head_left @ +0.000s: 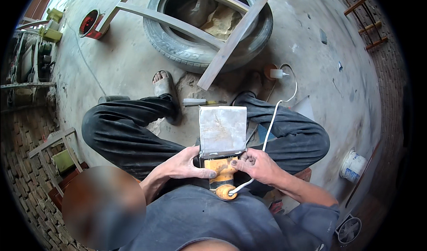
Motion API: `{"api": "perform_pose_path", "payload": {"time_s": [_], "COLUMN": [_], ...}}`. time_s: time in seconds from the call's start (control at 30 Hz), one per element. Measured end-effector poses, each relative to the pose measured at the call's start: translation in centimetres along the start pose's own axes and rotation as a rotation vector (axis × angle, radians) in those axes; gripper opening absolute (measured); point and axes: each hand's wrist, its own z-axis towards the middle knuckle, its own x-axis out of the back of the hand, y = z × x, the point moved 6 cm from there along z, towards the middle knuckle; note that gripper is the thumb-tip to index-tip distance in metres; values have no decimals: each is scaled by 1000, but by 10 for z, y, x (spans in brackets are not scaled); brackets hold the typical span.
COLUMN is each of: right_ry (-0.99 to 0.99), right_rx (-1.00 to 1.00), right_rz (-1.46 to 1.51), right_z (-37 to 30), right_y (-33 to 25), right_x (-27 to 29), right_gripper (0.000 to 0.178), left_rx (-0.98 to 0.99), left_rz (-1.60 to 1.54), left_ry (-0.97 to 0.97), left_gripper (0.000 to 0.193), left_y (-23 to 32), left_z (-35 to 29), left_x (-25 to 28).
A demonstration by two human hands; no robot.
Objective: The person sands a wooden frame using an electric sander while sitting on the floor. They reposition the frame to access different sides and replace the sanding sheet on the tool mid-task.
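Observation:
I hold a yellow-orange power sander (221, 170) in my lap, its white cord leaving from the near end. A pale grey, dusty rectangular sheet (223, 128) extends from the tool's far end. It looks like sandpaper, with a brownish smear in its middle. My left hand (184, 163) grips the sander from the left, thumb across the body. On the other side, my right hand (258, 164) has its fingers curled in at the tool's right edge, near the sheet's corner. What those fingertips pinch is hidden.
Ahead lies a large tyre (178, 57) with a wooden frame (233, 42) resting over it. Between my feet is a putty knife (195, 102). A small white bottle (276, 73), a red-stained bucket (91, 25) and a white tub (353, 166) stand around. The cord (272, 124) crosses my right leg.

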Motion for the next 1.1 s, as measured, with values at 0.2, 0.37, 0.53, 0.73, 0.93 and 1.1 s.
{"api": "perform_pose_path", "payload": {"time_s": [0.2,0.37,0.53,0.73,0.93,1.1], "right_ry": [-130,-198,-69,17,-1,173], "right_rx": [-224,50,134,257,249,497], "right_rz": [134,12,57,-175,-436,-510], "right_z": [-5,1,7,15,28,23], "right_y": [-14,-4,-23,-41,-51,-81], "right_x": [4,7,25,28,29,41], "right_gripper": [47,29,28,24,20,13], "left_rx": [-13,-28,-95,-128,-135,-139], "left_rz": [-70,-158,-98,23,45,25], "left_ry": [-17,-69,-40,-17,12,19], "left_gripper": [86,91,95,92,84,79], "left_y": [-13,-19,-27,-17,-20,-22], "left_z": [1,8,8,9,15,18], "left_x": [3,4,10,10,9,10]}}
